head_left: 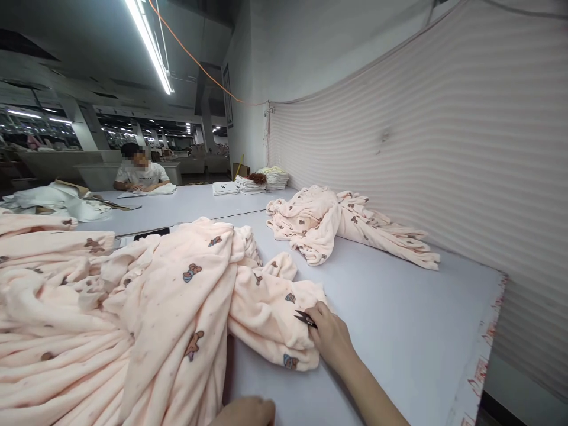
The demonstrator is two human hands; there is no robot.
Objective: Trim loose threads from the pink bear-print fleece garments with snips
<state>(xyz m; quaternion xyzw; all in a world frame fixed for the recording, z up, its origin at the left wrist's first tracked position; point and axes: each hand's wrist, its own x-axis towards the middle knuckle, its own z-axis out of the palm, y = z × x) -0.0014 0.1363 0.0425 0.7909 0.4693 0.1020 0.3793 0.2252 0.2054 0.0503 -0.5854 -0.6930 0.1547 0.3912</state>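
Note:
My right hand (pixel 331 334) is closed around a pair of small black thread snips (pixel 306 319), with the blades pointing left. Its fingers also touch the edge of a pale pink plush garment (pixel 270 307) printed with small brown bears. At the bottom edge of the head view, my left hand (pixel 248 411) shows only in part. It looks curled, close beside the hanging folds of the large pink heap (pixel 177 319); whatever lies inside its fingers is hidden.
Another bear-print garment (pixel 310 219) lies bunched on the grey table (pixel 377 302), near a striped cloth curtain (pixel 399 142). Folded white stacks (pixel 251 184) sit at the far end. A person (pixel 142 171) works across the table, beside white fabric scraps (pixel 57 201).

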